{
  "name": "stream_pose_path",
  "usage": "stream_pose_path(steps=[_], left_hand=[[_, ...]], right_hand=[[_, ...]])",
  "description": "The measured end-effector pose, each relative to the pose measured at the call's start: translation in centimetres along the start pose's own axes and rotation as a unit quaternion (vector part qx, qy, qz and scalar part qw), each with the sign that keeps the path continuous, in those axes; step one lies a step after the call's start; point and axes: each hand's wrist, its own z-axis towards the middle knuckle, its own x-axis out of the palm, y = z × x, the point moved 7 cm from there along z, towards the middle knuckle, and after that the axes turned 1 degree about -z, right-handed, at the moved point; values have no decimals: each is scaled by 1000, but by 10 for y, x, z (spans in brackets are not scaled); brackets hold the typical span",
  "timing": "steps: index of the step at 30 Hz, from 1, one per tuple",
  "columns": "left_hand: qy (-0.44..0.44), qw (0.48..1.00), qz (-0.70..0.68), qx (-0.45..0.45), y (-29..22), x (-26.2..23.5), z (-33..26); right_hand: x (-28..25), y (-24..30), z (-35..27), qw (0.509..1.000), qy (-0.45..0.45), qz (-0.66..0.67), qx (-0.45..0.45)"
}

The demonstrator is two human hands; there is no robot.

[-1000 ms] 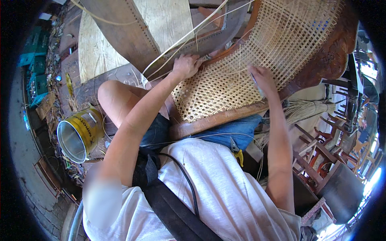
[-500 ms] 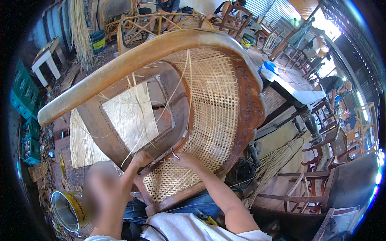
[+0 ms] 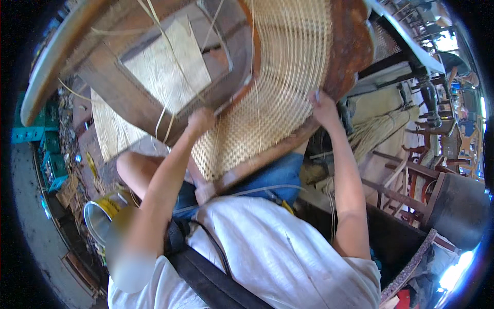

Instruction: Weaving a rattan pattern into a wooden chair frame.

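Note:
A wooden chair frame (image 3: 350, 56) with a woven cane panel (image 3: 283, 82) leans over my lap. At the panel's inner edge, my left hand (image 3: 201, 121) is closed with its fingers curled against the wood; what it holds is hidden. Farther right, my right hand (image 3: 324, 109) is closed at the panel's outer edge, beside the carved rim. A small shiny metal tool (image 3: 317, 96) sticks up from its fingers, its kind unclear. Loose cane strands (image 3: 177, 61) hang across the open seat frame, and others trail near my left hand.
Pale boards (image 3: 116, 126) lie on the floor beyond the chair. A yellow metal bucket (image 3: 98, 219) and green crates (image 3: 54, 169) stand at left. To the right are a bundle of cane (image 3: 388, 123), a dark turned leg (image 3: 428, 103) and several wooden chairs (image 3: 396, 193).
My right hand has moved from the inner edge, close to my left hand, out to the panel's outer edge. The view has tilted down, showing more of my shirt and lap.

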Motion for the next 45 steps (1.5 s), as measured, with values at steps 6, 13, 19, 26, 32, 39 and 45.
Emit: stream_pose_path(steps=[6,13,19,26,32,39,45], left_hand=[[-22,925,-349,151,-171,-33,1],[65,881,-425,196,-263,-38,29],[-8,888,-448,99,-272,-12,47],[49,879,-467,81,-282,-29,46],[37,834,-510,206,-246,-87,41],[16,967,-237,93,-109,-104,27],[47,984,-171,-1,-48,-26,8]], right_hand=[[-26,32,-20,994,-102,-26,-11],[-37,64,-25,988,-141,60,-9],[-21,22,-22,987,-154,2,32],[-19,10,-20,978,-198,65,27],[-18,37,-21,879,-109,409,219],[80,52,-39,928,293,131,190],[131,142,-17,903,352,-244,-12]])
